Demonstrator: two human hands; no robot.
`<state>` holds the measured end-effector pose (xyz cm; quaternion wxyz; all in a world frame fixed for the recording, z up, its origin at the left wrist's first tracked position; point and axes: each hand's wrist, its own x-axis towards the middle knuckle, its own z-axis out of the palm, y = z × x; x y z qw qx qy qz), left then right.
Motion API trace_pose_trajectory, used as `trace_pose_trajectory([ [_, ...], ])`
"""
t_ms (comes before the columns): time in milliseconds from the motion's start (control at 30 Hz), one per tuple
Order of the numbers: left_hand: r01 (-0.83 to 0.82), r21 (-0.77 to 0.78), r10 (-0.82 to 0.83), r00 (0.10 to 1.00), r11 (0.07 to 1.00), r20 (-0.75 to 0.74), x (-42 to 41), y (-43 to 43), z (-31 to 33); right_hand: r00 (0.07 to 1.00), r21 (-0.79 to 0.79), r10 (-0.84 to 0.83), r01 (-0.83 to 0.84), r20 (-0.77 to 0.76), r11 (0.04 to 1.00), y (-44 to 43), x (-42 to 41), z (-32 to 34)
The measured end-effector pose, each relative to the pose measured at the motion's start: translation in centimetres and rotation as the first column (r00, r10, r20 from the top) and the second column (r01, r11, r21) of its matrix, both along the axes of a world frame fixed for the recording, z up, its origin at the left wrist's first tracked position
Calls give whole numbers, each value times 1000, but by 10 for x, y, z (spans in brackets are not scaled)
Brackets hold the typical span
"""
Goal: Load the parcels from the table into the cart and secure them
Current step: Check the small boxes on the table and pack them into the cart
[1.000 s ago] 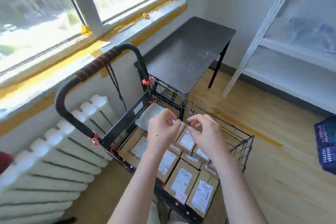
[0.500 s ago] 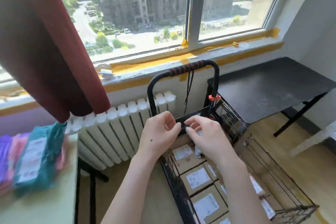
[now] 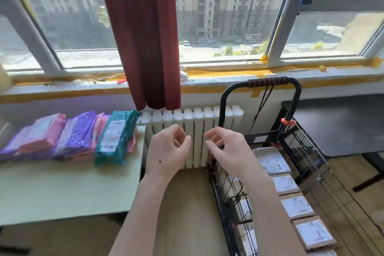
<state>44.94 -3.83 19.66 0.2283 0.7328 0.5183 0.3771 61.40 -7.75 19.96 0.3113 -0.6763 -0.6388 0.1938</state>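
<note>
surface [image 3: 62, 193]: pale green, left | on it: row of soft parcels [image 3: 68, 139] leaning along back edge, pink, purple, teal | floor [image 3: 187, 203]: wood | on it: cart [image 3: 280, 172] with boxes [image 3: 297, 206] | dark table [image 3: 340, 122]: right, bare

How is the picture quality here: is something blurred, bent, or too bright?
Head view: the window frame bows from wide-angle distortion; daylight through the glass is bright, washing out the street; the soft parcels on the table look smeared; both hands are fairly sharp.

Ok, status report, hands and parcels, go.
Left hand and right hand empty, open. Soft parcels on table. Boxes in cart. Nothing blocking.
</note>
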Motion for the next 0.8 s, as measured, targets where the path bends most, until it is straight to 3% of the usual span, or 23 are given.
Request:
trace_pose_trajectory([
  [367,-311,50,312,950,949,-5,-199,-93,15,985,109,173,-170,-23,979,-37,-205,6],
  [567,-551,39,549,834,834,49,-291,-120,8,931,95,364,-360,-20,928,-34,-295,8],
  [800,-680,21,678,732,733,63,-367,-115,-6,842,78,538,-535,-27,841,-1,-386,-4],
])
